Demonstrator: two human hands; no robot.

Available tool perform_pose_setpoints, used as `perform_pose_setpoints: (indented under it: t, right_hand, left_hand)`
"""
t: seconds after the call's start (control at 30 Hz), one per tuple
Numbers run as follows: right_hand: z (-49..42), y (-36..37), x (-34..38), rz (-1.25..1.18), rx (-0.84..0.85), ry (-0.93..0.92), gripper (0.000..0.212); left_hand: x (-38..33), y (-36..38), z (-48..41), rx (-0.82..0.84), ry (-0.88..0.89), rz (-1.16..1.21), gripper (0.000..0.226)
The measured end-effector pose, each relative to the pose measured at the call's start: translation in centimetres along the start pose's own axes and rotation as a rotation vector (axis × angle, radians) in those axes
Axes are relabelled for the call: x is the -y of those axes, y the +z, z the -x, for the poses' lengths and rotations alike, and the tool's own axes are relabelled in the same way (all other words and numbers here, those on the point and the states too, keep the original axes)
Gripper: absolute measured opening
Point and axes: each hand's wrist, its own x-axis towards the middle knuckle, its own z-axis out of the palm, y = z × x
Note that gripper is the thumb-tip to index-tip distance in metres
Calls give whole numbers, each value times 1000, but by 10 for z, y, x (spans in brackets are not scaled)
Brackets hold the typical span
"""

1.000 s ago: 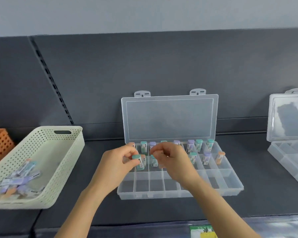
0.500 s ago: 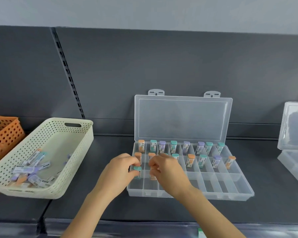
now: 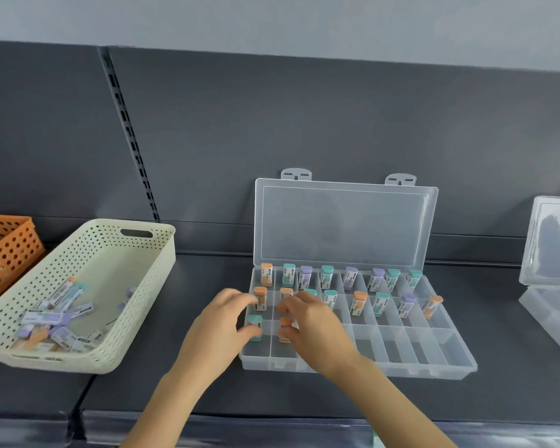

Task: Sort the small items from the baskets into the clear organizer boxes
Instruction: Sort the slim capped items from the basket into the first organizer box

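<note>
Dark grey shelf (image 3: 207, 386): one cream perforated basket (image 3: 143, 286), one orange perforated basket (image 3: 10, 253), one clear plastic box at far right (image 3: 550, 253).
Central clear organizer box (image 3: 434, 360) holds eighteen capped tubes (image 3: 327, 277); left hand (image 3: 214, 328) pinches the teal-capped tube (image 3: 255, 320) in its front-left compartment; right hand (image 3: 317, 328) pinches the orange-capped tube (image 3: 285, 321) beside it.

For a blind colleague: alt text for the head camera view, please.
A left hand pinches a teal-capped tube and a right hand an orange-capped tube in the front-left compartments of an open clear plastic organizer box. A cream perforated basket holding more tubes sits to its left.
</note>
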Motion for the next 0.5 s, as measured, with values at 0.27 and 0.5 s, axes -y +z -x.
perform_pose_setpoints:
  t: [0.27, 0.5]
  right_hand:
    - [16, -35, 2, -272, -174, 140, 22]
    - [33, -41, 20, -457, -74, 132, 29]
  left_hand:
    - [-35, -25, -4, -236, -206, 754, 17]
    - [-82, -11, -28, 37, -527, 1198, 22]
